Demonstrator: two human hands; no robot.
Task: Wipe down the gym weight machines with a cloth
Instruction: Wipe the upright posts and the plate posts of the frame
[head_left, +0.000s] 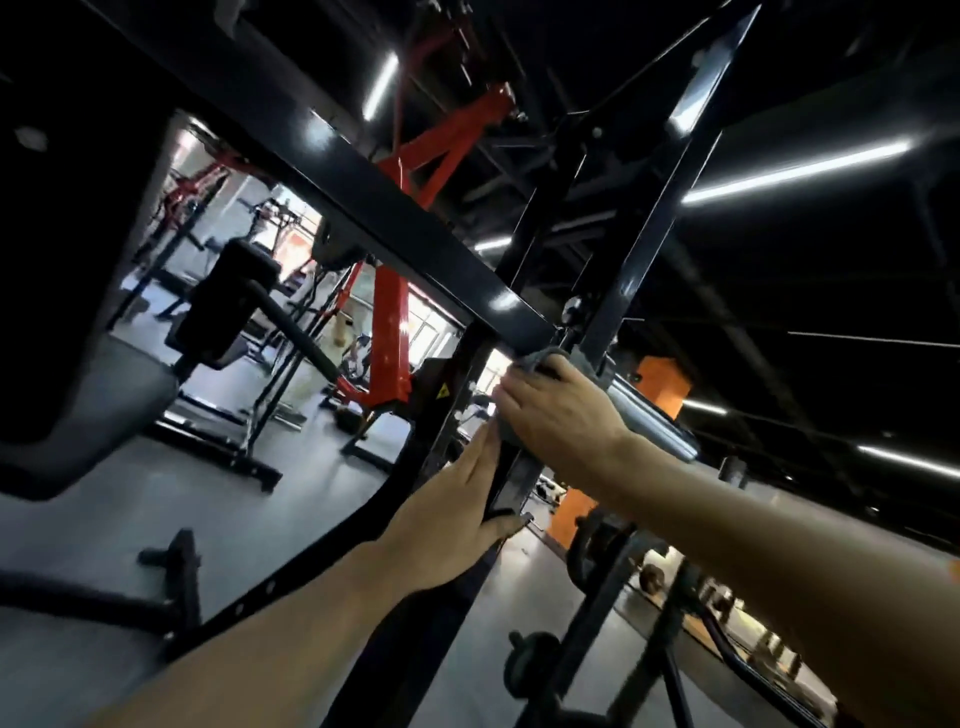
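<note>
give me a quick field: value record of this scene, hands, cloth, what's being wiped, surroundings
setting: gym floor, dark ceiling with strip lights
right hand: presses a grey cloth against the black frame upright, near where the black crossbeam meets it
left hand: flat against the same upright, lower down, thumb wrapped around it
beside the cloth: chrome bar sleeve sticking out to the right
background: red machine frame, black padded bench
task state: wiping under way at the frame joint
</note>
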